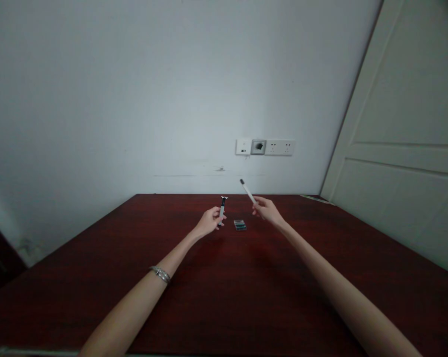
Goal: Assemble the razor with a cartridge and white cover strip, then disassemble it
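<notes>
My left hand (210,221) is closed around the pale grey handle of a razor (222,210), held upright with its T-shaped silver and black head at the top. My right hand (266,210) pinches the lower end of a slim white stick with a dark tip (248,192), which leans up and to the left above the table; its exact kind is too small to make out. Between the two hands a small clear case (240,225) with dark and teal contents lies flat on the table, touched by neither hand.
The dark red wooden table (224,307) reaches back to a pale wall (164,99) with sockets and switches (279,147). To the right stands a white panelled door (402,124). A thin flat strip (316,199) lies at the table's back right edge.
</notes>
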{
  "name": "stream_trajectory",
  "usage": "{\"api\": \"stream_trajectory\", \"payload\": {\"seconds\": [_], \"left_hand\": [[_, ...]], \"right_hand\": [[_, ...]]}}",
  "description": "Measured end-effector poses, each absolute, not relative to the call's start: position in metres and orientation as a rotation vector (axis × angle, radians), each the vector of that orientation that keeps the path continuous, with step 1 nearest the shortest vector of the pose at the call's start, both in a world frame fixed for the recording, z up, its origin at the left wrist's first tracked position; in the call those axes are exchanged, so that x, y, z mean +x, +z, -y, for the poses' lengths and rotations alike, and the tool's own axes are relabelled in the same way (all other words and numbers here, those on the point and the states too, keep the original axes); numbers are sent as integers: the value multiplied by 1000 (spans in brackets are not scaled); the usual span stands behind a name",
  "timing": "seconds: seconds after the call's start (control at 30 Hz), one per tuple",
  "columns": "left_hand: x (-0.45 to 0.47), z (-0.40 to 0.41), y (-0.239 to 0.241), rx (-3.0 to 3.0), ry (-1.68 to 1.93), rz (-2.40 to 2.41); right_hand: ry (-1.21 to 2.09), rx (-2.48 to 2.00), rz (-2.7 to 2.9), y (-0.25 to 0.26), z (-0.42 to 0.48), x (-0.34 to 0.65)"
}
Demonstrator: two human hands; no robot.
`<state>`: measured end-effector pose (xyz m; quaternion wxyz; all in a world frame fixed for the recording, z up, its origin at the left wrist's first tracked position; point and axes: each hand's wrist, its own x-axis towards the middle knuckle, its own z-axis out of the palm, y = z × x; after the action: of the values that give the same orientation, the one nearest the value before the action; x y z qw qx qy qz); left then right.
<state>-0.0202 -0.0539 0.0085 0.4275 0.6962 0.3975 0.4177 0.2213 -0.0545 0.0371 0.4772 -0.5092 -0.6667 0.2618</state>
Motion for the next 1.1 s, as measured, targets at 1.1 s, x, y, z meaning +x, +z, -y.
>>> {"api": "stream_trajectory", "payload": {"seconds": [1.1], "left_hand": [[-24, 72, 19, 2374, 1089, -1074]], "right_hand": [[-416, -1030, 1967, 30, 95, 236]]}}
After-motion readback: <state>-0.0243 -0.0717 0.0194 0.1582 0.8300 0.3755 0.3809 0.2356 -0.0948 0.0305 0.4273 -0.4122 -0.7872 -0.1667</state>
